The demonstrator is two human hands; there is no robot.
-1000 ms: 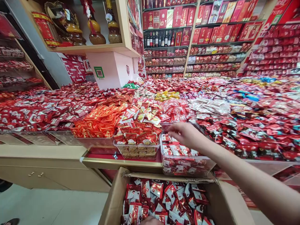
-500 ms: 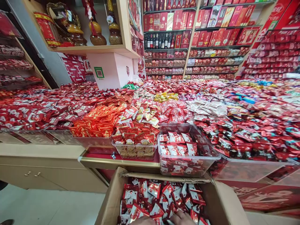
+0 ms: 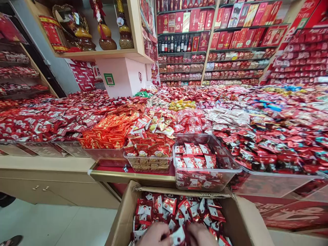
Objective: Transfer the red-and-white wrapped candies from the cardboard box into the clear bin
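At the bottom of the view, both hands are inside an open cardboard box (image 3: 120, 218) filled with small red and white candy packets (image 3: 169, 205). My left hand (image 3: 155, 235) is closed, thumb and fingers pinching a white and red candy packet (image 3: 178, 235). My right hand (image 3: 201, 235) has its fingers curled down at the right side of this packet, its fingertips partly hidden. Just beyond the box, a clear plastic bin (image 3: 207, 176) holds similar packets in neat rows in its left part.
A smaller clear tub (image 3: 151, 165) of red and gold packets stands left of the bin. Heaped wrapped sweets (image 3: 271, 147) cover the counter behind. A wooden cabinet (image 3: 77, 188) is at left, and shelves (image 3: 184, 34) of boxes and bottles line the back.
Both hands have risen further into view from among the packets. A packet now shows between them. The view has shifted slightly.
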